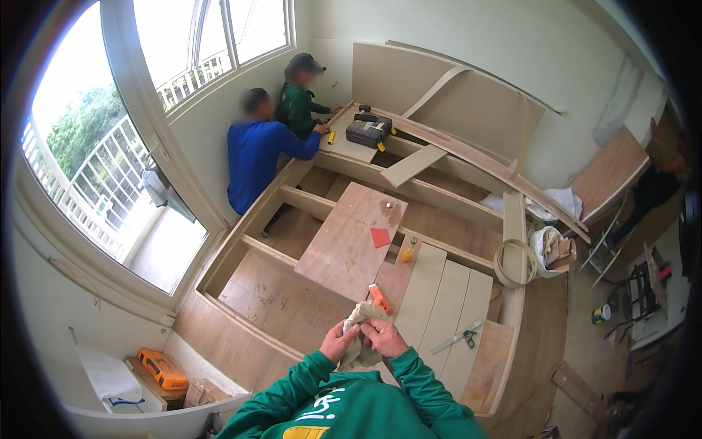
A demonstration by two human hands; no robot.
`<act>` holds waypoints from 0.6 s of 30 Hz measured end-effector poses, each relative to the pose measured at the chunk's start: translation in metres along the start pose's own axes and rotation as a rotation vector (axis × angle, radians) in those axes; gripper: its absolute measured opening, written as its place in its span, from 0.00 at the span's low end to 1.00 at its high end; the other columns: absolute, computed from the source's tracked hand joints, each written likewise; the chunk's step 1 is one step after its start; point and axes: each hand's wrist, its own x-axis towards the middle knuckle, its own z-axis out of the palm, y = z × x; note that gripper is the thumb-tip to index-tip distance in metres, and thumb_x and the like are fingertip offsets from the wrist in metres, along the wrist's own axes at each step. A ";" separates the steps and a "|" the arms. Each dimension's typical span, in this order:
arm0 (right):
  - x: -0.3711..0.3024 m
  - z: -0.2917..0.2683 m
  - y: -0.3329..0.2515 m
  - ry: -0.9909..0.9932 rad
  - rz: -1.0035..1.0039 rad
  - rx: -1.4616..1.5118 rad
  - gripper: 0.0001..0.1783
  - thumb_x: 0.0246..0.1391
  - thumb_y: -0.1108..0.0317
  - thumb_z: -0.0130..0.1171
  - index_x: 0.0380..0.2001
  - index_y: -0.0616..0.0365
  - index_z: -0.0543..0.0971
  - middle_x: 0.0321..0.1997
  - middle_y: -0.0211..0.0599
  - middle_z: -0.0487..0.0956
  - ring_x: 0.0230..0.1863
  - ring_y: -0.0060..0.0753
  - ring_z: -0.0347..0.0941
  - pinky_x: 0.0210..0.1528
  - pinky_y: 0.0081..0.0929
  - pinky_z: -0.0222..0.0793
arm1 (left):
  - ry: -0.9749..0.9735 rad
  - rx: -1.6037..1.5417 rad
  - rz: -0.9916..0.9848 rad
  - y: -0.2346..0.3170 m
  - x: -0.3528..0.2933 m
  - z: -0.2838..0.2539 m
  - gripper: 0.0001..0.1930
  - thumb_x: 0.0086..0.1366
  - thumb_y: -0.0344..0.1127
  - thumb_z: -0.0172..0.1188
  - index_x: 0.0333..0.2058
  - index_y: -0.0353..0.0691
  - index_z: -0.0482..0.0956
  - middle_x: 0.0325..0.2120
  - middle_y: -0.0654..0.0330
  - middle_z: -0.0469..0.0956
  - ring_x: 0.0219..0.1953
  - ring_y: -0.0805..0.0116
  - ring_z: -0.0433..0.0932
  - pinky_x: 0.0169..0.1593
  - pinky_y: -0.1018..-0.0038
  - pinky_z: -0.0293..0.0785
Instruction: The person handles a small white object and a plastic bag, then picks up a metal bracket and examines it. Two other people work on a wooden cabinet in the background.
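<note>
Close to my body, my left hand and my right hand are together, both closed on a crumpled, off-white cloth. Part of it bunches up above the fingers and part hangs below them. Just beyond the cloth, an orange hand tool lies on the wooden boards; its exact kind is unclear. A red square piece rests on the reddish plywood sheet. To its right stands a small container with yellow contents. A combination square lies on the pale panels to my right.
A wooden frame with open bays spreads before me. Two people, in blue and green, work at its far left corner by a black toolbox. A coiled strip sits right. An orange case is lower left.
</note>
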 end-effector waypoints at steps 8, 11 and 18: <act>-0.002 0.007 0.013 -0.002 0.003 0.135 0.12 0.62 0.62 0.49 0.40 0.55 0.78 0.21 0.25 0.73 0.21 0.14 0.66 0.22 0.16 0.64 | -0.140 0.219 0.080 0.019 0.001 -0.009 0.14 0.66 0.36 0.54 0.47 0.37 0.71 0.37 0.66 0.75 0.38 0.78 0.72 0.43 0.76 0.71; -0.003 0.012 0.012 0.041 -0.019 0.101 0.12 0.62 0.62 0.50 0.41 0.55 0.78 0.21 0.25 0.73 0.21 0.15 0.67 0.23 0.16 0.66 | -0.100 0.310 0.072 0.019 0.002 -0.011 0.13 0.66 0.36 0.54 0.46 0.37 0.71 0.36 0.66 0.76 0.38 0.78 0.72 0.43 0.76 0.71; -0.005 0.012 0.005 0.047 -0.039 0.076 0.12 0.62 0.63 0.49 0.42 0.55 0.77 0.22 0.27 0.75 0.21 0.16 0.70 0.24 0.17 0.69 | -0.030 0.618 0.196 0.036 -0.002 -0.006 0.11 0.63 0.37 0.57 0.41 0.38 0.75 0.31 0.63 0.77 0.34 0.77 0.72 0.40 0.74 0.71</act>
